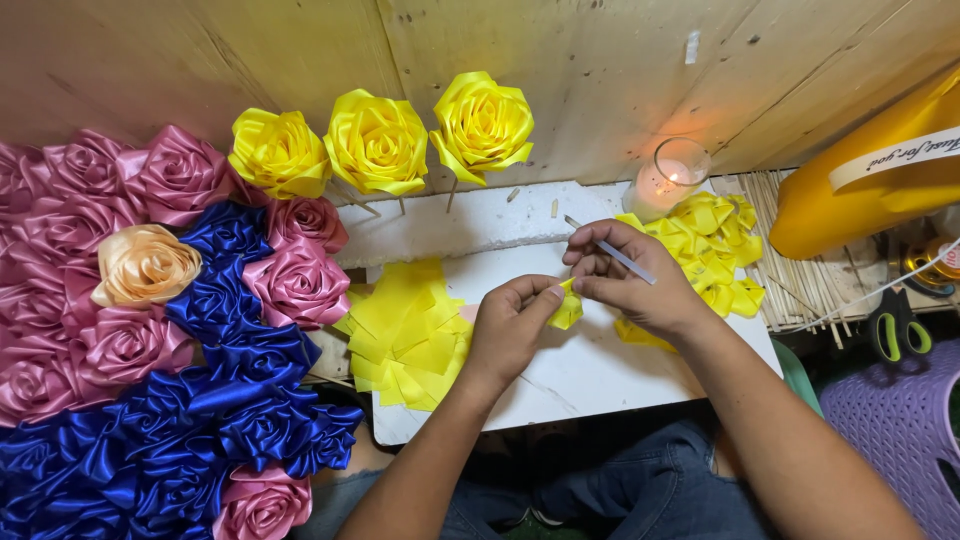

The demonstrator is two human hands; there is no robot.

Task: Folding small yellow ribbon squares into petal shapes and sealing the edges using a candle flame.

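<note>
Ribbon piece, yellow and folded, sits pinched between both hands above the middle of the white board, clear of its surface. Proceeding from the left: a packed bank of pink ribbon roses, blue ribbon roses and one peach rose fills the left side and runs up against the board's left edge, leaving no free room there. Three yellow ribbon roses stand on sticks along the back wall, just behind the board's far edge. A heap of cut yellow ribbon squares covers the board's left portion and overhangs its left edge slightly. The left hand is closed, thumb and forefinger nipping the ribbon piece. The right hand meets it from the other side, fingers pressed on the same piece while also gripping a thin white stick that slants up to the left. Bare board lies open below and between the forearms, toward the near edge. Folded yellow petals pile at the board's right rear, beside a lit candle in a glass. Bamboo sticks lie beyond the right edge, then green-handled scissors.
</note>
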